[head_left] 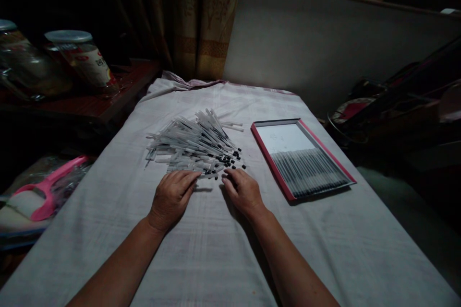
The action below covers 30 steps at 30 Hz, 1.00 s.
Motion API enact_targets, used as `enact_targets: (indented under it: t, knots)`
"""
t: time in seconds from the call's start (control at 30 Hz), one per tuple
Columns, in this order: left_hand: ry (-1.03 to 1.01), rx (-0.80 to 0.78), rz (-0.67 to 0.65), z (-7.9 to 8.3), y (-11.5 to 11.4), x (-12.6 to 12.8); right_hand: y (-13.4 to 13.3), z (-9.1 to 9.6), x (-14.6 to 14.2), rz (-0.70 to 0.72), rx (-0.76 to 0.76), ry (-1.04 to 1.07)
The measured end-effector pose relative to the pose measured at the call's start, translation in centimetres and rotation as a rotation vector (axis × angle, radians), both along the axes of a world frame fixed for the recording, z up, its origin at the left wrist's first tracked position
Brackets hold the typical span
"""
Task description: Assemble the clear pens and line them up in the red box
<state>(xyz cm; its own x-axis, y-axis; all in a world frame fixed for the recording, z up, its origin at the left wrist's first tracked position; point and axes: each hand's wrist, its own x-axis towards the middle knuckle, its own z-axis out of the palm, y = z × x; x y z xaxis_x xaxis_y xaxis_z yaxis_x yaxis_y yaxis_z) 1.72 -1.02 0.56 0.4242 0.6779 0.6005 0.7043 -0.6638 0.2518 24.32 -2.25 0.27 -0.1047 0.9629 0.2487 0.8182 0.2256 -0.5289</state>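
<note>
Counter (201,259), covered in a pale checked cloth: it spans the foreground, with both your forearms over it. Your left hand (173,195): fingers pinched on one pen (209,176), its dark end pointing right. Your right hand (244,190): fingers loosely curled, thumb apart from forefinger, nothing visible between them; just beside the same dark ends. Heap of clear-barrelled pens (190,136): loose, overlapping, directly beyond your hands, most dark ends towards your right. Shallow box (284,136), red-sided, white inside: to the right of the heap; a row of pens (309,170) lies side by side across its nearer half. Left of the counter: one pink plastic article (66,168); farther, a lidded jar (90,62) on a dark red table (118,98). Behind: patterned curtain (216,19), grey wall (306,33).
</note>
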Motion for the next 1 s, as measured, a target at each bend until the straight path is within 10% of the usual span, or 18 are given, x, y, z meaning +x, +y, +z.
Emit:
enact_targets:
  t: [0.23, 0.57, 1.0]
  knots:
    - [0.002, 0.012, 0.023, 0.0, 0.0, -0.1, 0.9, 0.8, -2.3, -0.067, -0.075, -0.108]
    - [0.039, -0.02, -0.011, 0.4, -0.2, 0.1, -0.8, -0.6, -1.2, -0.06, -0.193, 0.823]
    - [0.036, -0.058, -0.002, 0.2, -0.3, 0.2, -0.9, 0.2, -1.3, -0.077, -0.081, 0.733]
